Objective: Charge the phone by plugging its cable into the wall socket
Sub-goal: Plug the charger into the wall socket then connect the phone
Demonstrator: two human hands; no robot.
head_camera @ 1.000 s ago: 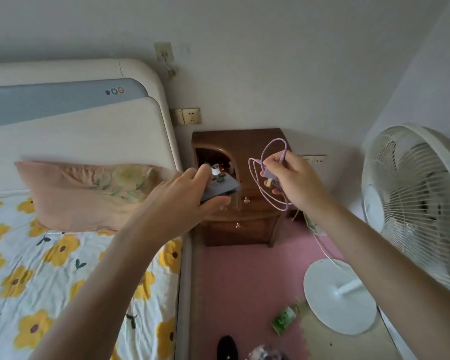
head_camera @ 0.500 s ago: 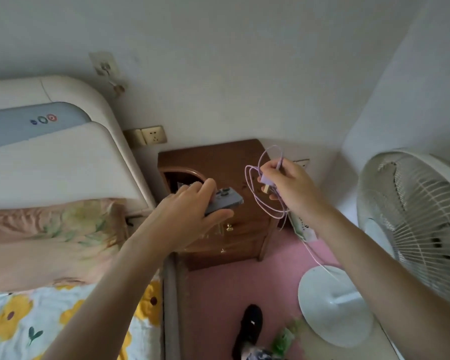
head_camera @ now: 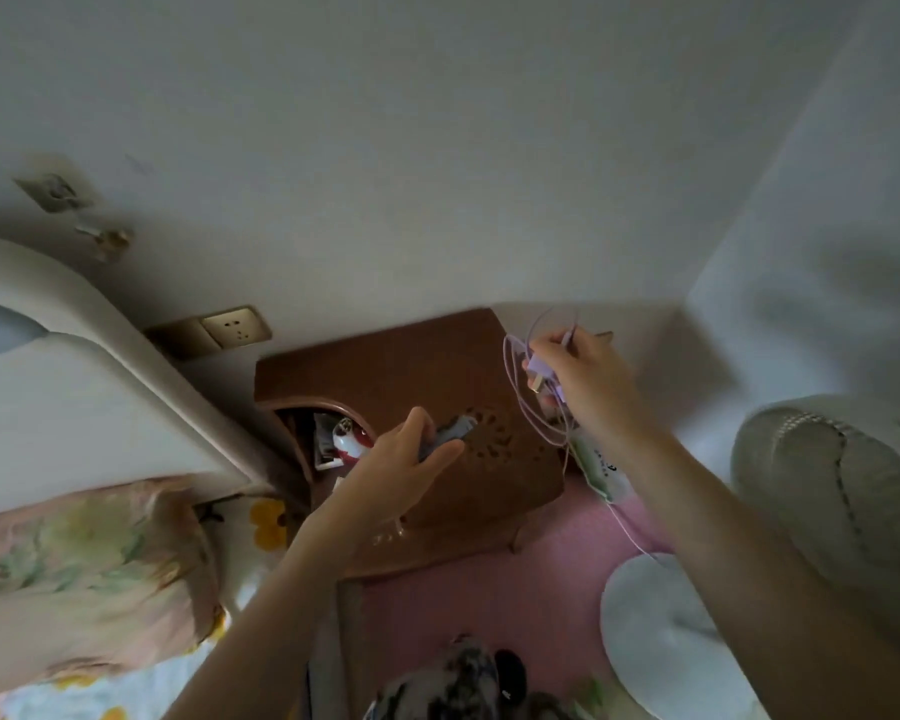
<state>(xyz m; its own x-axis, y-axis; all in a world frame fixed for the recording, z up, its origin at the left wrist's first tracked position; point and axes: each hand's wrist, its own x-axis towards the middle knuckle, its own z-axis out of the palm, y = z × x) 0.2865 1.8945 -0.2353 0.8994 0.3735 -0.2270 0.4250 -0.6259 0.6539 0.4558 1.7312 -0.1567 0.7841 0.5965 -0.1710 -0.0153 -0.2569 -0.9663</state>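
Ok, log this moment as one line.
left hand: holds phone over nightstand | right hand: holds coiled cable | wall socket: empty

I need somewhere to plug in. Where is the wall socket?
The wall socket sits on the wall at left of the head view, between the headboard and the wooden nightstand.

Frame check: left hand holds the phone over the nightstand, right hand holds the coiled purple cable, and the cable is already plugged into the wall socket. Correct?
Not quite. In the head view the cable is not plugged in; its coil hangs from the right hand, and the socket is empty. The left hand does hold the phone over the nightstand.
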